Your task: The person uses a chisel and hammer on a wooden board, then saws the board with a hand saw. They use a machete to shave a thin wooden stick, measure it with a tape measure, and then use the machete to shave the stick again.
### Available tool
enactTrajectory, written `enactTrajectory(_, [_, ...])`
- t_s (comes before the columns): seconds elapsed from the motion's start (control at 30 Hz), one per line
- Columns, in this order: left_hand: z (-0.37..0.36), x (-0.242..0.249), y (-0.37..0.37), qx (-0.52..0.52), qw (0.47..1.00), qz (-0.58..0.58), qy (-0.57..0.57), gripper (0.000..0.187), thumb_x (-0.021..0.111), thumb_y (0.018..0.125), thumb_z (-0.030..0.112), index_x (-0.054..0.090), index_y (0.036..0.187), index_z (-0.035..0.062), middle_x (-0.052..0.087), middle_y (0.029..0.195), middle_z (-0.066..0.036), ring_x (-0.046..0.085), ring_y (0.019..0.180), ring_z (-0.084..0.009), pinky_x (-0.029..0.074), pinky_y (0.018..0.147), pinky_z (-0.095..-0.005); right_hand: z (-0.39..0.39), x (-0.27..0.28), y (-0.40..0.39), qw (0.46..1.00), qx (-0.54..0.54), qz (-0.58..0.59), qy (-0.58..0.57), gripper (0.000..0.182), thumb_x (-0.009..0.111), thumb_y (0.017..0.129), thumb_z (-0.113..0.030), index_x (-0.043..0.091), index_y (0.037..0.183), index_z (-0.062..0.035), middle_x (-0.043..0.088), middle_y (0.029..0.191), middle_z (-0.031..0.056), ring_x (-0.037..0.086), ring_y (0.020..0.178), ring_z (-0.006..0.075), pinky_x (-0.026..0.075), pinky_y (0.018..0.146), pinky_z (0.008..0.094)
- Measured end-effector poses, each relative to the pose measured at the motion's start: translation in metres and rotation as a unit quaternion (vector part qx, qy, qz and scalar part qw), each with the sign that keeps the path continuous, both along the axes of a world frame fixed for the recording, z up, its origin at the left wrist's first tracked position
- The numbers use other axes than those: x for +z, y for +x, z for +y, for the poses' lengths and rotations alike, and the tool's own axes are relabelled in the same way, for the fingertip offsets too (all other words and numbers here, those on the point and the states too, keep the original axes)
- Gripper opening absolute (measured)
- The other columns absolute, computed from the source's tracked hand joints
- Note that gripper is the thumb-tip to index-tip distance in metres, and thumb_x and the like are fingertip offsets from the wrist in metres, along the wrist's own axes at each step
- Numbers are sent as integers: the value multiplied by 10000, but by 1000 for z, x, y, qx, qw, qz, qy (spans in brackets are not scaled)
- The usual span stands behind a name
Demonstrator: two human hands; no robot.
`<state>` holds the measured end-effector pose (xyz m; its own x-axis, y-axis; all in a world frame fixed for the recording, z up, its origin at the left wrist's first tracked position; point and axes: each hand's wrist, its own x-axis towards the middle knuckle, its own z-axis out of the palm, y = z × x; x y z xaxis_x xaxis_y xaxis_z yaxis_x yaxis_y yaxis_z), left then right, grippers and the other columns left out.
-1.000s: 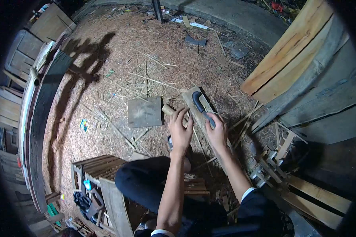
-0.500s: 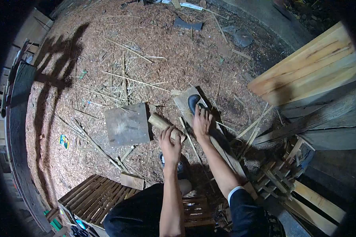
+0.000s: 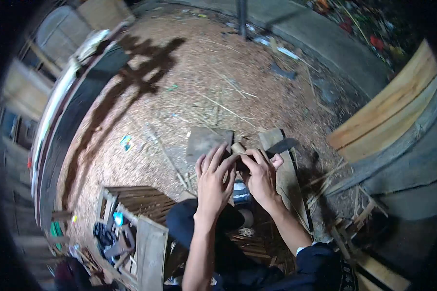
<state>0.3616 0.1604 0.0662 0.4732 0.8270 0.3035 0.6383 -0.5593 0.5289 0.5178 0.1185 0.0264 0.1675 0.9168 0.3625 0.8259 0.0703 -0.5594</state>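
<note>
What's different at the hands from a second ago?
The dark tool, which lay along the plank, has turned: its blade now juts rightward from the right hand, which seems to hold it. The left hand has come in close beside the right. The wooden cylinder, square board and plank stayed on the ground.

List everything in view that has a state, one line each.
Left hand: fingers spread; grip unclear.
Right hand: fingers curled, closed on the dark blade.
Dark blade: jutting past the right hand.
Square board: flat on the ground, partly hidden.
Slatted bench: slats facing up.
</note>
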Motion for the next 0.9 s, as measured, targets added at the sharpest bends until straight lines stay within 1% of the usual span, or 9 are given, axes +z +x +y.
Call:
enactTrajectory(0.17, [-74, 116, -111, 81, 988, 121, 60, 517, 754, 935, 462, 694, 1258, 63, 704, 1192, -94, 652, 1117, -261, 381, 1088, -498, -31, 108, -80, 978, 141, -80, 133, 279, 712, 851, -106, 766, 1108, -200, 630, 1116, -20, 600, 1232, 165, 256, 896, 488])
enactTrajectory(0.33, [-153, 116, -197, 137, 987, -2, 82, 514, 777, 921, 456, 650, 1115, -3, 638, 1006, -148, 623, 1010, -337, 397, 1006, -503, -66, 148, -170, 936, 261, -81, 219, 535, 746, 825, -132, 744, 1343, -267, 571, 1425, 50, 521, 1367, 229, 311, 990, 503])
enactTrajectory(0.4, [-182, 74, -220, 150, 979, -118, 67, 481, 795, 911, 417, 656, 1096, -5, 627, 999, -155, 615, 993, -348, 394, 1015, -499, -79, 122, -207, 947, 233, 124, 181, 636, 685, 913, -88, 579, 1538, -138, 525, 1483, 162, 523, 1367, 312, 474, 1036, 416])
enactTrajectory(0.47, [-213, 43, -230, 208, 969, -119, 60, 440, 818, 897, 345, 657, 1103, -9, 622, 998, -158, 615, 998, -356, 387, 1029, -499, -97, 89, -226, 772, 228, 590, -62, 718, 657, 1019, -113, 334, 1659, -64, 590, 1398, 175, 630, 1203, 265, 523, 1006, 376])
enactTrajectory(0.53, [-237, 4, -235, 201, 959, -199, 15, 423, 830, 887, 299, 631, 1129, 15, 634, 1073, -159, 597, 1076, -336, 337, 1076, -506, -121, 110, -253, 650, 208, 696, -223, 807, 612, 1085, -173, 109, 1707, -62, 663, 1195, 149, 680, 983, 166, 558, 895, 341])
enactTrajectory(0.6, [-254, -17, -229, 205, 955, -215, 23, 423, 830, 886, 299, 623, 1127, 19, 639, 1086, -167, 601, 1088, -333, 317, 1091, -493, -128, 82, -271, 767, 259, 549, -206, 495, 617, 1089, -202, 406, 1505, -37, 688, 1026, 115, 684, 887, 140, 551, 768, 296])
enactTrajectory(0.67, [-262, -20, -231, 202, 957, -206, -10, 494, 817, 892, 375, 635, 1177, 15, 644, 1164, -153, 585, 1144, -317, 283, 1117, -509, -128, 64, -270, 812, 216, 497, -216, 351, 640, 1074, -199, 482, 1343, -39, 707, 1050, 119, 689, 907, 164, 553, 797, 328])
enactTrajectory(0.8, [-261, -16, -255, 196, 974, -86, -67, 853, 813, 797, 642, 609, 1461, 145, 600, 1424, -89, 469, 1374, -299, 217, 1184, -570, -122, 35, -253, 926, 204, 286, -138, 410, 639, 1058, -209, 489, 1397, -32, 721, 1071, 151, 713, 936, 253, 548, 817, 400])
enactTrajectory(0.9, [-248, -42, -292, 251, 966, -9, -57, 1058, 864, 699, 695, 519, 1556, 179, 447, 1579, -190, 336, 1500, -402, 178, 1235, -613, -131, 39, -236, 973, 216, 31, -74, 531, 602, 1048, -251, 447, 1503, -23, 716, 1129, 268, 698, 1048, 453, 531, 891, 496])
